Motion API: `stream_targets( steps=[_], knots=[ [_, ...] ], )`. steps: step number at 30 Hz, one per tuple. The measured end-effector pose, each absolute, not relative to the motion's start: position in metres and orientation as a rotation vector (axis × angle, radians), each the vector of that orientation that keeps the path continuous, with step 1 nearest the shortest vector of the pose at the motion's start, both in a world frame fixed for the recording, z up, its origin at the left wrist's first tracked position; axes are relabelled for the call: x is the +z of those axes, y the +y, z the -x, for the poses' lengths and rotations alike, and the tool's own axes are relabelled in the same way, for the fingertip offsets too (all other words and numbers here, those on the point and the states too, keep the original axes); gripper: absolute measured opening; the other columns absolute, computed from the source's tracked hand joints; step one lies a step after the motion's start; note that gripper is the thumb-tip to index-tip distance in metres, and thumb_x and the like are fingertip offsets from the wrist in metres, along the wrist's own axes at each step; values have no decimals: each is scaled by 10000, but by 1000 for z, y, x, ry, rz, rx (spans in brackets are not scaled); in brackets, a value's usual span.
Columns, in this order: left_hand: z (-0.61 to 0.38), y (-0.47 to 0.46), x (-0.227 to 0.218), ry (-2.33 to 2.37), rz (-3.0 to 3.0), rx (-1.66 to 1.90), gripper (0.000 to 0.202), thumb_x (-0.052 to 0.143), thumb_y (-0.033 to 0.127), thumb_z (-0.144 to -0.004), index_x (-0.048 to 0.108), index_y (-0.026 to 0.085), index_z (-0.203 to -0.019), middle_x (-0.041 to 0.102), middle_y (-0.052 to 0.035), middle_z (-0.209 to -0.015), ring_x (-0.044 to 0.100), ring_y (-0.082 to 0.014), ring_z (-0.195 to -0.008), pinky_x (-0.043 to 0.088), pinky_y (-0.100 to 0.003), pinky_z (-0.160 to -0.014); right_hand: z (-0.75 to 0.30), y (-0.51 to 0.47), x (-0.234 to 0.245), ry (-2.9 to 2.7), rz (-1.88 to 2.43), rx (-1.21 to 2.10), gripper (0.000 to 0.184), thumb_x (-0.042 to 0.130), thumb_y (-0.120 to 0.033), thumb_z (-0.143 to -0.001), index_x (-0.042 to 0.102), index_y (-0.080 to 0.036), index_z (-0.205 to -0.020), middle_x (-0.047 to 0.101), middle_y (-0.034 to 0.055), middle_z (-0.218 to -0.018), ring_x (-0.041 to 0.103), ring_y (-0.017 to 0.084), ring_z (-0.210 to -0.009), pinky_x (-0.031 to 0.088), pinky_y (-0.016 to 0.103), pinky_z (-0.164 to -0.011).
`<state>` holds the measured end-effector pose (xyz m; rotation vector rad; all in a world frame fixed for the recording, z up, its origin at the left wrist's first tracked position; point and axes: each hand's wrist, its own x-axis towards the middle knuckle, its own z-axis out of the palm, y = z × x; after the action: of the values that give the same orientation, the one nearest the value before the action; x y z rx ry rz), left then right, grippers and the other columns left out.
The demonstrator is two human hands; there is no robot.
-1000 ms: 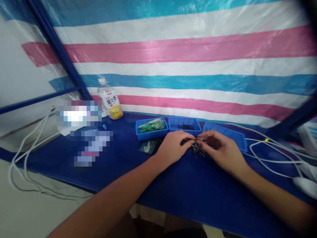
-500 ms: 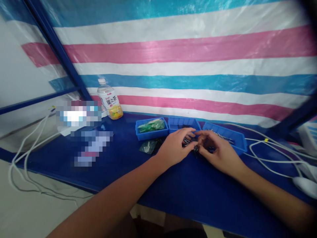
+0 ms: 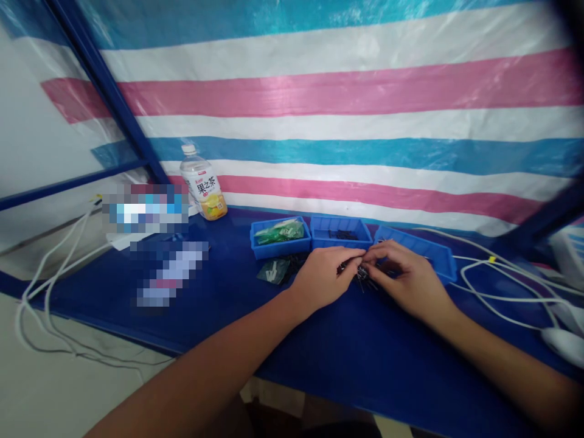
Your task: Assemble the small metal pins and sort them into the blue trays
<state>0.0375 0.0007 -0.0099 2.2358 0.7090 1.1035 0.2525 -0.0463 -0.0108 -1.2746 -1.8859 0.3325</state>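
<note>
Centrally, your left hand (image 3: 322, 278) and your right hand (image 3: 404, 277) meet above a loose heap of small dark metal pins (image 3: 362, 277) lying on the blue table (image 3: 365, 359), just in front of the trays. Your left fingers (image 3: 347, 258) lie pressed together and reach rightward. Your right fingers (image 3: 381, 255) are curved and point leftward, so the two sets of fingertips nearly touch over the heap. Both hands are closed in around the pins, but you cannot tell from this view whether either hand pinches one.

Behind your hands, three blue plastic trays stand in a row, nearly touching. The left tray (image 3: 260, 246) holds a green plastic bag (image 3: 279, 232), the middle tray (image 3: 319, 242) holds a small pile of dark parts (image 3: 343, 235), and your right hand partly covers the right tray (image 3: 438, 261). A small clear bag of pale parts (image 3: 272, 271) lies on the table just in front of the left tray.

Farther left stands a plastic bottle of fruit tea (image 3: 203, 184), beside pixelated, unreadable items (image 3: 145, 210). White cables (image 3: 497, 286) run along the right side toward a white computer mouse (image 3: 564, 344). A striped tarpaulin (image 3: 347, 85) forms the backdrop.
</note>
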Motion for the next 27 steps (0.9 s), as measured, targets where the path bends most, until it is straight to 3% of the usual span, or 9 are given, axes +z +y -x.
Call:
stream_targets(
  steps=[8, 14, 17, 21, 25, 27],
  knots=[
    [-37, 0, -6, 787, -2191, 1188, 261, 683, 199, -985, 833, 205, -1199, 837, -66, -1199, 812, -238, -1091, 646, -398, -1032, -252, -48, -10, -1862, 1297, 383, 195, 684, -418, -1021, 801, -275, -1084, 793, 81, -1139, 746, 281, -1032, 610, 406, -830],
    [-36, 3, -7, 802, -2113, 1196, 205, 713, 162, -955, 831, 202, -1118, 855, -54, -1110, 828, -225, -1025, 663, -381, -1004, -251, -50, -11, -1773, 1375, 552, 311, 686, -504, -1017, 803, -253, -1157, 823, 58, -1031, 756, 238, -849, 603, 356, -747],
    [-38, 6, -11, 771, -2007, 1186, 117, 739, 136, -931, 768, 181, -1035, 852, -57, -1006, 832, -208, -962, 679, -341, -929, -250, -50, -12, -1731, 1370, 546, 308, 703, -513, -1007, 793, -252, -1144, 816, 58, -1042, 760, 242, -904, 607, 358, -804],
    [-38, 8, -15, 751, -1901, 1172, 209, 779, 83, -873, 651, 183, -1003, 827, -53, -964, 828, -197, -923, 685, -320, -869, -249, -49, -13, -1677, 1331, 542, 364, 751, -510, -973, 751, -269, -1247, 801, 62, -1094, 759, 261, -995, 609, 378, -845],
    [-38, 8, -15, 724, -1971, 1148, 233, 771, 29, -845, 649, 182, -971, 816, -41, -954, 813, -192, -930, 678, -329, -885, -249, -49, -10, -1790, 1335, 484, 261, 731, -493, -988, 798, -279, -1124, 807, 55, -1075, 756, 255, -970, 584, 371, -805],
    [-38, 8, -14, 714, -1980, 1158, 286, 775, 26, -846, 673, 184, -1062, 818, -41, -964, 807, -185, -915, 679, -334, -889, -250, -48, -9, -1813, 1353, 458, 237, 715, -484, -1000, 803, -278, -1076, 810, 49, -1057, 756, 248, -945, 572, 370, -800]
  ],
)
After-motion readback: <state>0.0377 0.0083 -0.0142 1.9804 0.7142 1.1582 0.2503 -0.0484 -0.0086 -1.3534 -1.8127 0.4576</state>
